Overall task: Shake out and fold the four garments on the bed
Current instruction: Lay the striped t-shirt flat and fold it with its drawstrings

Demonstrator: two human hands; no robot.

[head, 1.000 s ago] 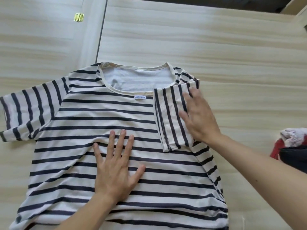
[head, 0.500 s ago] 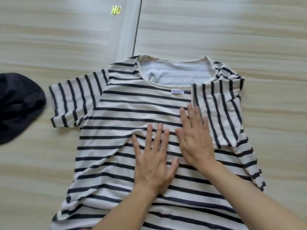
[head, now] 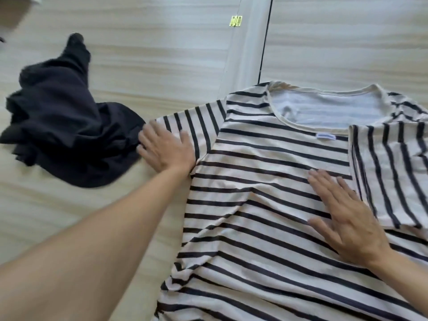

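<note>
A cream T-shirt with dark stripes (head: 266, 205) lies flat, neckline away from me. Its right sleeve (head: 391, 174) is folded inward over the chest. My left hand (head: 165, 149) lies on the outer end of the left sleeve (head: 201, 126), fingers spread towards the hem. My right hand (head: 347, 218) presses flat on the chest, just left of the folded sleeve. A crumpled dark navy garment (head: 64, 126) sits to the left, almost touching my left fingertips.
The garments lie on a pale wood-grain surface (head: 139, 66). A dark seam (head: 265, 42) and a white strip run away from the shirt's collar, with a small brass hinge (head: 235, 20) beside them.
My left hand has left the middle of the shirt and reached left onto the left sleeve. My right hand stays flat on the chest. The view has swung left, showing more of the dark garment.
</note>
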